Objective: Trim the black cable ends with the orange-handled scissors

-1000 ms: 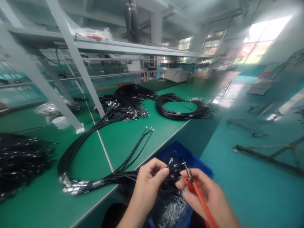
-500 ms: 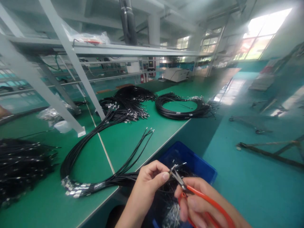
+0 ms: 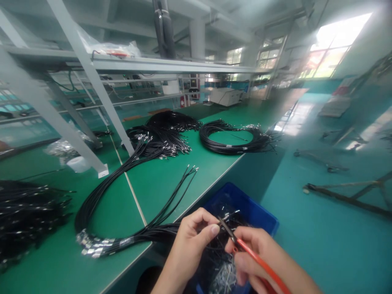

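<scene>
My left hand (image 3: 196, 237) pinches the end of a black cable between thumb and forefinger; the fingers hide most of that end. In my right hand (image 3: 257, 255) are scissors with orange-red handles (image 3: 260, 263), their dark metal blades (image 3: 227, 229) meeting the cable end at my left fingertips. Behind the left hand a bundle of black cables (image 3: 150, 233) runs over the table edge, its wrapped middle covered with silvery labels (image 3: 94, 244). Below both hands stands a blue bin (image 3: 260, 210) holding loose clippings and small clear or whitish pieces (image 3: 223, 277).
Coiled black cables (image 3: 226, 147) lie farther along the green table (image 3: 165, 179), beside a heap of cables with metal tips (image 3: 168, 139). Another dark cable pile (image 3: 30, 220) is at the left. A white shelf post (image 3: 98, 94) rises from the table. A wheeled stand (image 3: 346, 196) is on the floor.
The scissor blades, apart before, now look closed together at the cable end, and the handles are nearer each other. The left hand keeps its pinch; the view shifts slightly.
</scene>
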A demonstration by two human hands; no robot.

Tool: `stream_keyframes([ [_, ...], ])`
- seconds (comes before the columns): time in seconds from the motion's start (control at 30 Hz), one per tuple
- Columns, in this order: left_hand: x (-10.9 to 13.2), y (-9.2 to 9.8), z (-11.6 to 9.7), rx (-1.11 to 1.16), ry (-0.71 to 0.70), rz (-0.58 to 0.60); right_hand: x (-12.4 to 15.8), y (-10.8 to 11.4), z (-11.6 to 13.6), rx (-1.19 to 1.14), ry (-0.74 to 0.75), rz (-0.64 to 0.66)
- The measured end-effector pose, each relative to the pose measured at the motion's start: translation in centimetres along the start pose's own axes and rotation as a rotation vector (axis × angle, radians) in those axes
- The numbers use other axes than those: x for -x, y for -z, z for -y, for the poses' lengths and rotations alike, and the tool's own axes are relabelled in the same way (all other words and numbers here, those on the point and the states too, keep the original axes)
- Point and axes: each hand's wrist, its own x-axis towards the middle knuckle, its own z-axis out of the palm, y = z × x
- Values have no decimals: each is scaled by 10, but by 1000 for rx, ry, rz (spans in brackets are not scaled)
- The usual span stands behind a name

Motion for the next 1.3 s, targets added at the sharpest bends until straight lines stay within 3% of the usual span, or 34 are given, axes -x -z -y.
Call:
stream_keyframes([
  [0.1,-2,2,0,-36,14,-27,0,-4,-1,182,-51,-131],
  [0.27,-2,-4,4,-111,29,-59,7,1,-10,97,118,-117],
  [0.33,-3,-8,9,-290,28,28,8,8,-12,56,155,-166],
  [0.4,-10,-6,14,-623,24,79,9,15,-12,50,164,-245],
  [0.43,-16,-2,16,-808,25,48,8,19,-12,57,166,-280],
  [0.5,-30,13,20,-1017,54,-150,7,24,-12,44,182,-310],
  [0.57,-44,33,25,-1110,106,-344,6,28,-11,-25,211,-299],
  [0.63,-55,51,31,-1152,153,-445,7,31,-10,-131,253,-315],
  [0.73,-64,66,40,-1138,197,-465,10,35,-5,-257,338,-396],
  [0.87,-70,72,38,-998,223,-386,12,41,-1,-313,431,-491],
  [0.97,-73,64,23,-837,157,-254,12,42,0,-345,460,-533],
  [1.1,-61,25,-5,-704,-21,-139,10,36,4,-349,483,-558],
  [1.2,-40,-10,-17,-755,-198,-134,6,26,3,-284,464,-547],
  [1.3,-17,-29,-17,-826,-248,-187,-1,13,-3,-215,459,-553],
])
